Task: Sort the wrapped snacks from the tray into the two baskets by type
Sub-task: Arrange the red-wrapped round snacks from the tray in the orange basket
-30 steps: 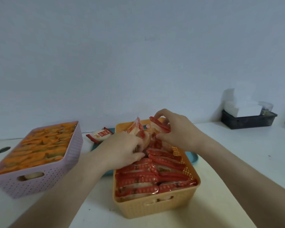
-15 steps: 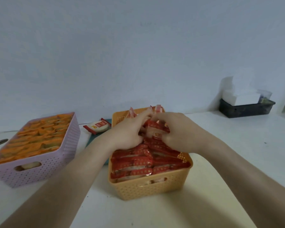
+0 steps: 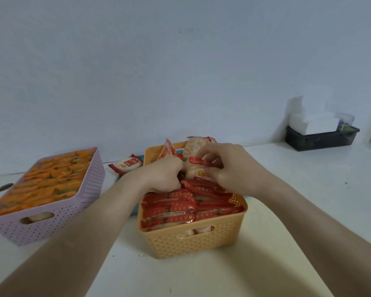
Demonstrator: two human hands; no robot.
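An orange basket [image 3: 193, 241] in the middle holds several red-wrapped snacks [image 3: 171, 209] packed in rows. Both hands are over its far half. My right hand [image 3: 234, 170] pinches an upright red-and-white snack packet [image 3: 196, 166] at its red seal. My left hand [image 3: 161, 176] is curled against the packets beside it, with another upright packet [image 3: 167, 151] just behind its knuckles. A lilac basket [image 3: 58, 213] on the left is full of orange-wrapped snacks [image 3: 45, 181]. One red-and-white snack [image 3: 126, 164] lies on the blue tray [image 3: 120, 177], mostly hidden behind the orange basket.
A black bin [image 3: 321, 139] with a white tissue pack and a clear cup stands at the back right against the wall. A round hole [image 3: 4, 187] is in the tabletop at far left. The white table [image 3: 308, 200] runs to the wall behind.
The view has shifted a little. Both hands stayed over the far half of the orange basket, and the right hand has tilted a packet more upright, showing its pale side.
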